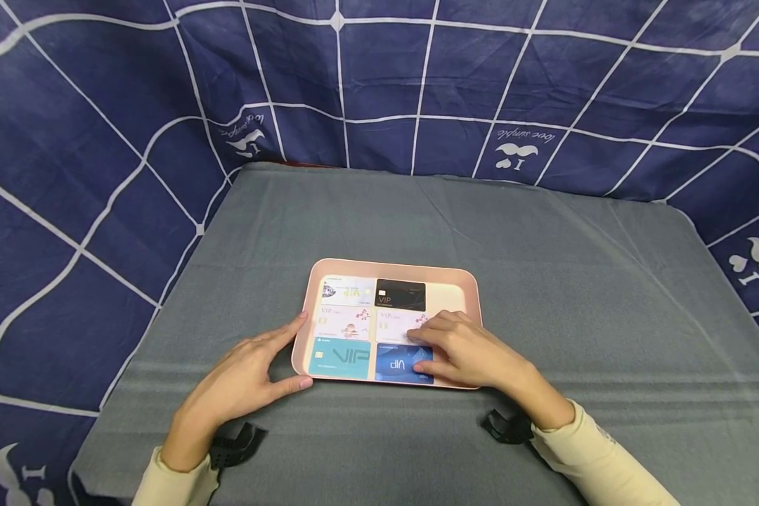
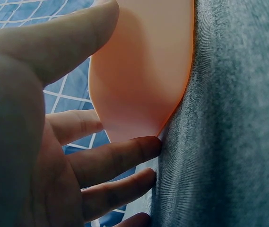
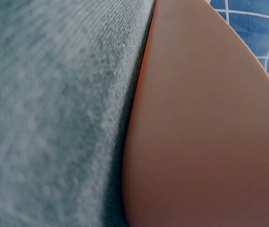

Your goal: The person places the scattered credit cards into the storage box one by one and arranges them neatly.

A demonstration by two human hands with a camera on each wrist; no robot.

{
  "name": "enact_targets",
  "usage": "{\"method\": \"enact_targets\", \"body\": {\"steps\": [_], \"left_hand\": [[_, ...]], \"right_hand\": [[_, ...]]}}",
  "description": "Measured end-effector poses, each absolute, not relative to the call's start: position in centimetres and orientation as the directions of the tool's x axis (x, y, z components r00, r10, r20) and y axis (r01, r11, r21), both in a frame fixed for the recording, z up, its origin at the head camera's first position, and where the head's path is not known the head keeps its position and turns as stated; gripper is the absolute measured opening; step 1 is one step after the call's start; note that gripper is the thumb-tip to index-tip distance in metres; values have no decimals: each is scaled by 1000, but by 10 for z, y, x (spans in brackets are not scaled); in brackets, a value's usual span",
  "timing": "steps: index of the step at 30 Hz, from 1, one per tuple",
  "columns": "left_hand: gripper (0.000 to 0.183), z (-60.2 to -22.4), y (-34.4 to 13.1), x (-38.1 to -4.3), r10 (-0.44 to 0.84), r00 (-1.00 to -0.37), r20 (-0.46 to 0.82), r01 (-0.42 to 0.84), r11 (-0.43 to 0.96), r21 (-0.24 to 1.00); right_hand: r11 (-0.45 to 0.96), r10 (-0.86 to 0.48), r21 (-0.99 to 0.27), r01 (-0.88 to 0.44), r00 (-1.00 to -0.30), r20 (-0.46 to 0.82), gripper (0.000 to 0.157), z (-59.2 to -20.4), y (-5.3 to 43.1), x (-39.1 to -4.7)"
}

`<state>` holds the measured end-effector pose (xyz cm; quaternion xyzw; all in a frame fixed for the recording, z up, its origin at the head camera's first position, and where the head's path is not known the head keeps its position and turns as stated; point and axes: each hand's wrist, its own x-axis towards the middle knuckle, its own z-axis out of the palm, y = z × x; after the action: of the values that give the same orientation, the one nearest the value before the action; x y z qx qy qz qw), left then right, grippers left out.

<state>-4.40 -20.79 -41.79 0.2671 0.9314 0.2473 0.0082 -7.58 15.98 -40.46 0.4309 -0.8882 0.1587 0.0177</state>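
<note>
A pink tray [image 1: 395, 269] holds several VIP cards in two columns. On the left lie a white card [image 1: 344, 291], a pink floral card [image 1: 335, 322] and a teal card [image 1: 335, 358]. A black card [image 1: 401, 295], a second pink floral card [image 1: 392, 325] and a blue card [image 1: 388, 364] form the other column. My left hand [image 1: 243, 372] touches the tray's left end, thumb at the near corner, fingers extended. Over the tray's right part, my right hand [image 1: 464, 351] has fingertips at the second pink card and its thumb on the blue card. The right wrist view mostly shows the tray's outer wall [image 3: 195, 123].
Grey cloth [image 1: 563, 281] covers the table under the tray. A dark blue curtain with white grid lines [image 1: 386, 84] hangs behind and at both sides. Black straps [image 1: 237, 446] stick out near both wrists.
</note>
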Motion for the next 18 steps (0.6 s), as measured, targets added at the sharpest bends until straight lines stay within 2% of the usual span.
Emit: {"method": "enact_targets", "body": {"steps": [4,13,18], "left_hand": [[89,-418,-208,-43,495,-861,116,487,738,468],[89,-418,-205,-44,492,-866,94,475,748,464],[89,-417,-204,-44,495,-863,102,482,746,460]], "right_hand": [[570,-760,-277,-774,-624,181,45,-404,159,-76],[512,-734,-302,-804,-592,333,41,-399,171,-80],[522,-674,-323,-790,-614,411,42,-394,190,-79]]}}
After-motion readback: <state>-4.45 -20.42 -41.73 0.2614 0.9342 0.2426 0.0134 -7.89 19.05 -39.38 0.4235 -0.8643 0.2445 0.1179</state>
